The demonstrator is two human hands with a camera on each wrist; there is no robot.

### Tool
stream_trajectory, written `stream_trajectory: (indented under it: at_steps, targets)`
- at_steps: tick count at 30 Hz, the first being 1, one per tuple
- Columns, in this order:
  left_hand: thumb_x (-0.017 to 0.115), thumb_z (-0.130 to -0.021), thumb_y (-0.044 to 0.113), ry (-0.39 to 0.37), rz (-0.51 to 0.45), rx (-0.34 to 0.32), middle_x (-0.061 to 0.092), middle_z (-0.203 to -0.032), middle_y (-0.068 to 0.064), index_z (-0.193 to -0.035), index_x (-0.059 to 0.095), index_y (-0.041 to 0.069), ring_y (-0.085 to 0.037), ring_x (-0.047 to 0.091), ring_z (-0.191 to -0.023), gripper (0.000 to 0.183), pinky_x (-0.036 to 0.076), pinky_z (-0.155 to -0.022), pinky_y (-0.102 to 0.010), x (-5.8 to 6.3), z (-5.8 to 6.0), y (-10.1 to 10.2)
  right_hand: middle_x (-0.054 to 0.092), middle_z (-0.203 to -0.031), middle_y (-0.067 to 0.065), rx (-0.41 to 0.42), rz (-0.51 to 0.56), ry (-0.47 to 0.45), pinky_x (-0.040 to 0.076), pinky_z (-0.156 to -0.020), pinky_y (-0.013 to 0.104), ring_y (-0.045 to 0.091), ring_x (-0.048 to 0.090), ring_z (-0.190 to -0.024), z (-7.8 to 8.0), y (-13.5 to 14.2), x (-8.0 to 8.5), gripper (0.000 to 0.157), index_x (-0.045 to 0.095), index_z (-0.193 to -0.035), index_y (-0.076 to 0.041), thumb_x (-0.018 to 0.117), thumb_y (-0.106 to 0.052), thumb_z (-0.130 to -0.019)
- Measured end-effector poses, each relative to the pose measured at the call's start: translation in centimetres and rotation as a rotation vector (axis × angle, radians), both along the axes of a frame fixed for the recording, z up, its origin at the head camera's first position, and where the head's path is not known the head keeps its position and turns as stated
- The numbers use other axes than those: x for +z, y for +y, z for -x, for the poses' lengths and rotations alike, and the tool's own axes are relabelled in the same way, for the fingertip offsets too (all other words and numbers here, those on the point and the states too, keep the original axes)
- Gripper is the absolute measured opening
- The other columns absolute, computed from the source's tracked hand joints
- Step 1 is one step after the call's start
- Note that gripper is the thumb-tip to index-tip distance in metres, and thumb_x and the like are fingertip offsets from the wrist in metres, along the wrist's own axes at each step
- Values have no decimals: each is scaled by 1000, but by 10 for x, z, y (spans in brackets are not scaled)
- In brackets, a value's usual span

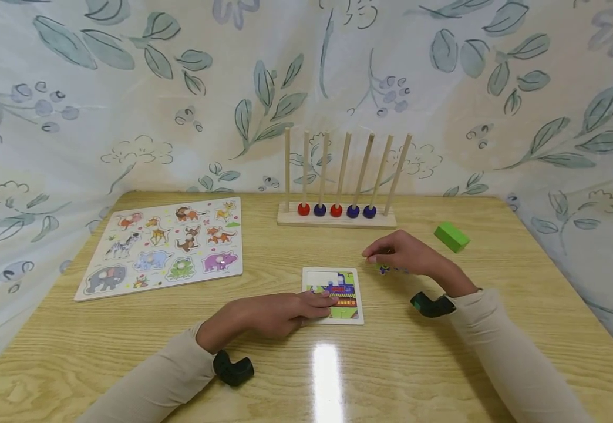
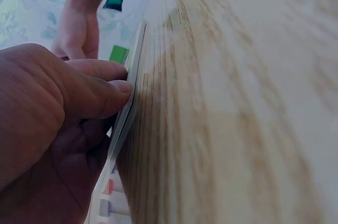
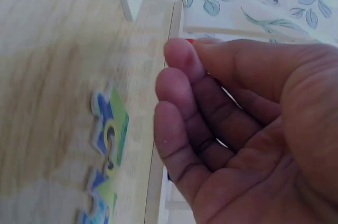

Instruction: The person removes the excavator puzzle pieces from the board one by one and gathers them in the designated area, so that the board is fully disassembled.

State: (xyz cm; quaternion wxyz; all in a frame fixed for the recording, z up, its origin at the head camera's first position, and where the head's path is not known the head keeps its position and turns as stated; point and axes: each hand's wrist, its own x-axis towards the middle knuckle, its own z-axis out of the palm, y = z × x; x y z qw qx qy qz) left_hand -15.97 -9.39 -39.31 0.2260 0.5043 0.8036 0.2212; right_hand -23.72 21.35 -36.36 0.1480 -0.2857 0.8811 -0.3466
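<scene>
A small framed jigsaw puzzle (image 1: 359, 305) with a train picture lies flat near the middle of the table; part of its upper left is bare white. My left hand (image 1: 277, 311) rests on the puzzle's left part with fingers extended. In the left wrist view, its thumb touches the board's edge. To the right, my right hand (image 1: 404, 252) hovers with loosely bent fingers, thumb and index tips close together. Nothing shows between them. Loose jigsaw pieces (image 3: 111, 129) lie on the table beneath it, partly hidden by the hand in the head view.
An animal peg puzzle board (image 1: 179, 238) lies at the left. At the back stands a wooden rod stand (image 1: 333, 220) with red and blue beads. A green block (image 1: 451, 237) sits at right. Behind the table (image 1: 264, 388) hangs a leaf-patterned cloth (image 1: 306, 88).
</scene>
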Motion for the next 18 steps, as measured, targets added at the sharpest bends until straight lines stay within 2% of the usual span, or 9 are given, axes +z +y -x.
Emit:
stream_trajectory:
  at_steps: [7, 13, 18]
  targets:
    - [40, -103, 1, -2, 10, 13, 26, -158, 2, -147, 42, 7, -14, 19, -144, 45, 19, -115, -29, 1, -1, 0, 71, -103, 9, 4, 35, -52, 48, -65, 26, 17, 58, -81, -4, -9, -4, 18, 72, -108, 3, 60, 0, -94]
    - [40, -103, 1, 0, 12, 11, 26, -158, 3, -147, 42, 8, -14, 19, -144, 45, 18, -115, -29, 1, -1, 0, 72, -103, 6, 76, 25, -49, 51, -80, 29, 17, 62, -91, -8, -19, -5, 17, 73, -106, 0, 62, -2, -94]
    - [40, -103, 1, -3, 11, 11, 26, -158, 3, -147, 42, 8, -14, 18, -144, 45, 18, -115, -29, 0, 0, 0, 72, -101, 5, 122, 27, -58, 52, -83, 33, 17, 63, -92, -10, -27, -5, 16, 74, -105, 0, 63, -3, -94]
